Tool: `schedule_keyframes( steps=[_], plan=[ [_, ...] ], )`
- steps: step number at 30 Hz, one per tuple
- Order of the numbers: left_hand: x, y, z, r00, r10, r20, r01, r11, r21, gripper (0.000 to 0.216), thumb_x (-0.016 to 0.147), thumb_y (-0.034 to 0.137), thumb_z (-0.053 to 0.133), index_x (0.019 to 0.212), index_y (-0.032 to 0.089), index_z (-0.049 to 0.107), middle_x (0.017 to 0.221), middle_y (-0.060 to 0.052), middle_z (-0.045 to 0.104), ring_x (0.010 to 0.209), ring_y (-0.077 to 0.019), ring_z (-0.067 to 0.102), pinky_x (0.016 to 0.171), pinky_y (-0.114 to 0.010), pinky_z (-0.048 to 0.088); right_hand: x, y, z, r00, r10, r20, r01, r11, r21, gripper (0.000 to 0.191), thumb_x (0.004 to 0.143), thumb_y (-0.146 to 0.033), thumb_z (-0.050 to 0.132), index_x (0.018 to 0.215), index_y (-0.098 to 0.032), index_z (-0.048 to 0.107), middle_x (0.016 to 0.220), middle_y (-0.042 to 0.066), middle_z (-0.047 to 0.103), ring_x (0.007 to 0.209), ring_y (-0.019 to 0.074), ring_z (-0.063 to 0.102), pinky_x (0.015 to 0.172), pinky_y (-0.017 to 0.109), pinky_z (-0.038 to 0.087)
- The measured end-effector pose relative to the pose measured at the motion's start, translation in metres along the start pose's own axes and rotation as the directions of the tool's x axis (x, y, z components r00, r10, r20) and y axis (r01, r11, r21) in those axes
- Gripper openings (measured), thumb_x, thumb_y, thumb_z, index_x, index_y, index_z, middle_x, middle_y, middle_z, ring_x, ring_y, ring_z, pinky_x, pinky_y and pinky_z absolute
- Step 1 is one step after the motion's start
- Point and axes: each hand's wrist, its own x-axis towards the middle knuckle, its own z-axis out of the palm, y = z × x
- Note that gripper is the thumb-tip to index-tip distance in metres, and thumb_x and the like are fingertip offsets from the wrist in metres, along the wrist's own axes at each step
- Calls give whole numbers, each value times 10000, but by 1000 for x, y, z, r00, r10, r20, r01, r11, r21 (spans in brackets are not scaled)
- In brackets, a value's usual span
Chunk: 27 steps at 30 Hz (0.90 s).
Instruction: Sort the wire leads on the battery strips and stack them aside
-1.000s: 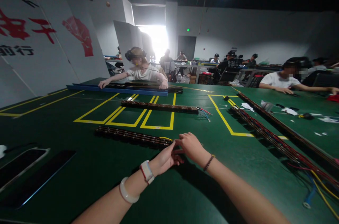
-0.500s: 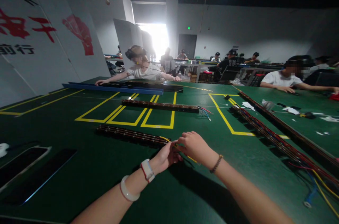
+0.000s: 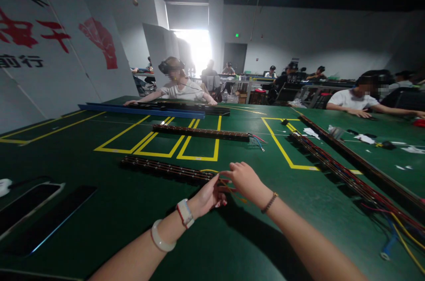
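Note:
A long dark strip (image 3: 166, 169) with thin copper-coloured lines along its top lies on the green table. From its right end a yellow wire (image 3: 209, 171) arches toward my hands. My left hand (image 3: 208, 194), palm turned up, is closed round the wire just beyond the strip's end, thumb uppermost. Coming from the right, my right hand (image 3: 247, 183) meets the left fingertips, its index finger stretched to the left thumb and its fingers closed about the same wire. Part of the wire is hidden between the fingers; an orange-yellow end shows blurred below them.
Farther back lies a second dark strip (image 3: 202, 132) with red and blue leads. Longer wired strips (image 3: 345, 170) run along the right. Two dark flat panels (image 3: 63, 217) lie at left. Across the table, a person (image 3: 184, 88) reaches over a blue channel (image 3: 142, 110); another person sits at right.
My right hand has shifted slightly, its index finger now straighter against the left thumb. The left fingers have opened a little. The person opposite has drawn one hand inward.

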Motion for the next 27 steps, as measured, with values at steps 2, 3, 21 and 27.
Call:
schedule_keyframes(
  steps=[2,3,21,27],
  plan=[
    [-2,1,0,1000,1,22,-2,1000,31,418,946,479,294,986,146,543,872,-69,673,480,-83,555,390,-193,243,3,7,3,999,11,-37,-12,1000,-21,324,865,-200,570,1179,-262,618,1016,112,603,916,219,567,775,309,382],
    [-3,1,1,1000,-2,26,1,998,58,397,952,447,303,984,136,546,848,-68,668,484,-80,551,394,-190,253,4,10,7,999,10,-44,-11,1000,-29,336,875,-182,550,1195,-266,612,1023,114,597,924,217,557,782,309,376],
    [-9,4,12,989,60,-137,-54,998,45,252,951,375,413,876,151,500,588,41,504,404,-27,393,423,-151,281,9,22,69,991,-34,-129,51,991,125,285,913,-193,496,1162,-244,625,903,59,590,859,174,518,823,298,354],
    [-12,7,11,980,93,-176,-65,985,158,243,945,376,410,839,164,461,554,62,475,386,-24,341,413,-147,238,8,26,84,960,35,-277,34,970,242,286,918,-158,476,1149,-231,629,898,57,594,857,166,508,786,283,367]
  ],
)
